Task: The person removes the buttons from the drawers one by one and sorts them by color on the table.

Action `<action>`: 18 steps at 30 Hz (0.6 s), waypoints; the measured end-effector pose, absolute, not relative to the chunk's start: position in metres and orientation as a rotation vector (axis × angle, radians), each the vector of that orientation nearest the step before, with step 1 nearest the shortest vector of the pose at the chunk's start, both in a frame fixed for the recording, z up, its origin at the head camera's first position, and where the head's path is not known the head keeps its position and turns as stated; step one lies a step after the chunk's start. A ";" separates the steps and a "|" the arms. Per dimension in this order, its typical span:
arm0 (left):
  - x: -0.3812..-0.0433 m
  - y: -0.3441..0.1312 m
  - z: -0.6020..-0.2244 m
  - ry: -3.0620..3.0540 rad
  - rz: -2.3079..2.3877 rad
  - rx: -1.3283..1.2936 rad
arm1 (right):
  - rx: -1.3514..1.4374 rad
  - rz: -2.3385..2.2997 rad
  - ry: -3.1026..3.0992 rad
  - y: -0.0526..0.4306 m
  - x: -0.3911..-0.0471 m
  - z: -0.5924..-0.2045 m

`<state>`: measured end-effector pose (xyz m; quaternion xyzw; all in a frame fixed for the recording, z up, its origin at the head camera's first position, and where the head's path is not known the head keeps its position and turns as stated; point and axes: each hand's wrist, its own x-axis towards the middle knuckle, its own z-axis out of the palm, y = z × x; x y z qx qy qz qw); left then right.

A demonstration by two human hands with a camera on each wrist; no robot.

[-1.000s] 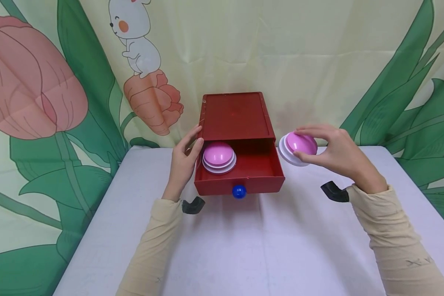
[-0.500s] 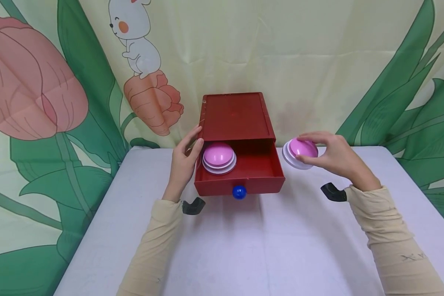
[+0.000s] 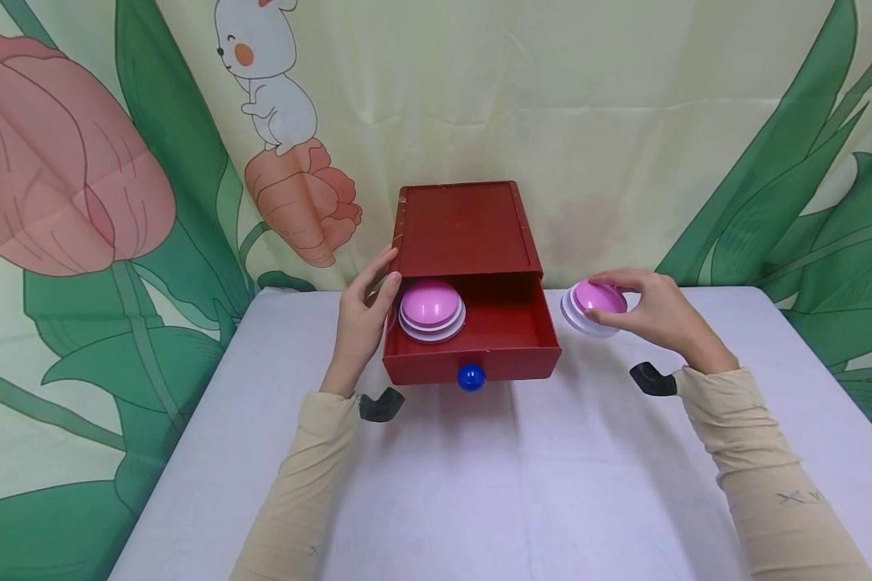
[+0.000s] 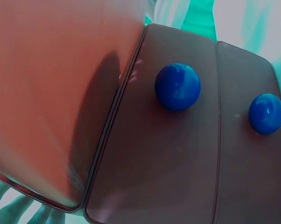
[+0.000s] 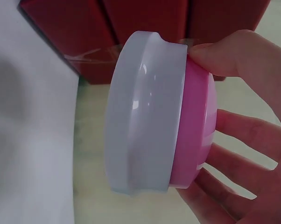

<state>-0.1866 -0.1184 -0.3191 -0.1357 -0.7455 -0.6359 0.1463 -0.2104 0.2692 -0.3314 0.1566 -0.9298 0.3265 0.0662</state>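
A dark red drawer cabinet [image 3: 459,230] stands at the centre back, its top drawer [image 3: 472,365] pulled out by a blue knob. A pink-domed push button on a white base [image 3: 431,307] sits in that drawer's left part. My left hand [image 3: 359,323] rests against the cabinet's left side, fingers extended. To the right of the drawer, my right hand [image 3: 647,311] holds a second push button [image 3: 596,300]. In the right wrist view, thumb and fingers grip its pink dome [image 5: 195,126], while the white base [image 5: 145,116] faces away from the palm, tilted on edge.
White cloth covers the table [image 3: 465,492]. A printed curtain [image 3: 596,145] hangs right behind the cabinet. Two lower drawer fronts, each with a blue knob [image 4: 178,87], show in the left wrist view. Black wrist mounts [image 3: 654,378] jut inward from both sleeves.
My right hand has lowered slightly beside the drawer, carrying the push button a little down and to the right. The left hand, the cabinet and the button in the drawer stay put.
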 end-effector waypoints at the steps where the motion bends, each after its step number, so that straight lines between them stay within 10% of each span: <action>1: -0.187 -0.118 -0.319 -2.146 -1.831 -0.392 | 0.467 0.988 -2.803 0.270 -0.211 -0.333; 18: -0.187 -0.119 -0.319 -2.148 -1.825 -0.392 | 0.486 0.989 -2.856 0.279 -0.223 -0.365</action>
